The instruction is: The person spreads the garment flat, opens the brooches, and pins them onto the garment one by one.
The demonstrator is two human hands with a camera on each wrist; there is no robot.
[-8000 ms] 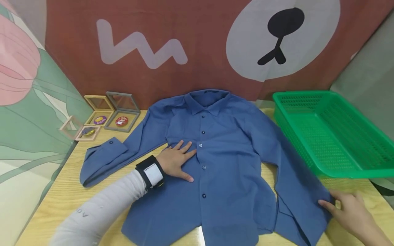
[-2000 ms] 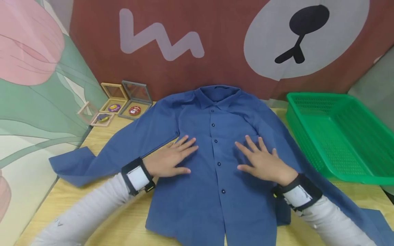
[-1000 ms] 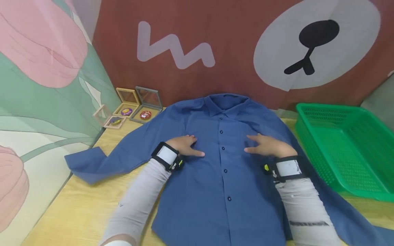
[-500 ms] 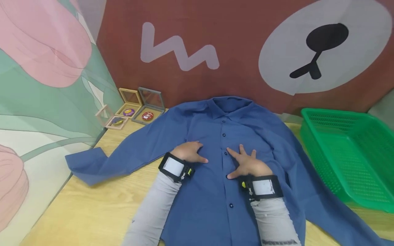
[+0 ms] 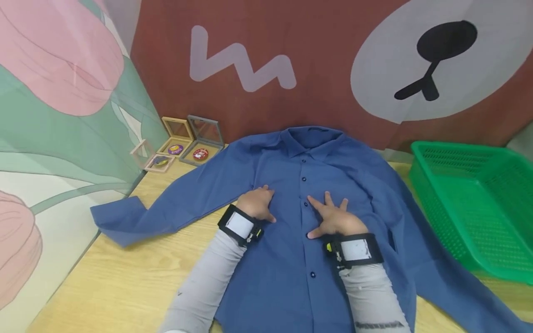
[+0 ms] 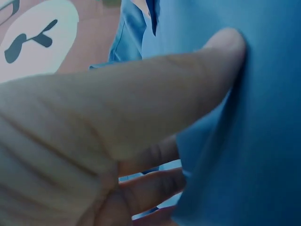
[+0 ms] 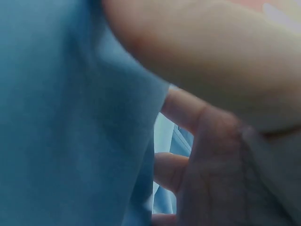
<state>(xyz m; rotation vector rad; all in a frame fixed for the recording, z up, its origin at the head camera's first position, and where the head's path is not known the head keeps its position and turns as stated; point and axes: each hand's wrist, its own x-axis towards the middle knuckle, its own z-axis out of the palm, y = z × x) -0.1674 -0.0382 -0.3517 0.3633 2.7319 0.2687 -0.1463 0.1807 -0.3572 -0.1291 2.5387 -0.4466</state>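
A blue buttoned shirt lies face up, collar away from me, sleeves spread to both sides. My left hand rests on its left chest near the armpit, thumb apart from the other fingers, which point down into the cloth. My right hand touches the shirt just right of the button row, fingers spread and thumb tip beside a button. Both wrist views show a raised ridge of cloth between thumb and fingers, hiding several fingertips. In the right wrist view, the thumb crosses above the ridge.
A green plastic basket stands at the right. Small hinged frames, one grey, with round badges inside sit at the back left. The wooden table meets a brown bear-print backdrop at the back and a flower-print panel on the left.
Eight seconds ago my right hand held the right sleeve's end. Both palms then lay flat on the chest; since, my hands have moved closer together, and the left fingers point downward.
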